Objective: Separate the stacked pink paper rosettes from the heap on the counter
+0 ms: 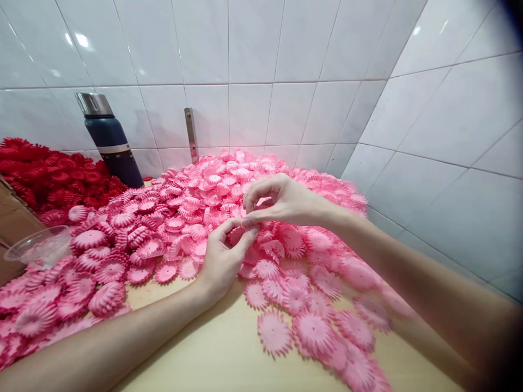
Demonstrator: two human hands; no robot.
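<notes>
Both my hands meet at the middle of the view, fingertips almost touching, above a large heap of pink scalloped paper-like flower discs (pixel 196 201). My left hand (pixel 224 256) is closed in a pinch, its wrist close over the table. From the right, my right hand (pixel 281 202) reaches in, thumb and forefinger pressed together against the left fingertips. Something small and pale may sit between the fingertips, but it is too small to name. Loose pink flower discs (pixel 274 332) lie just in front of and to the right of my hands.
A dark blue bottle (pixel 114 147) with a steel lid stands at the back left. Beside it rises a pile of red discs (pixel 57 179). A clear plastic bowl (pixel 38 245) and a cardboard box (pixel 16 228) are at the left edge. Tiled walls (pixel 249 49) close off the back and right.
</notes>
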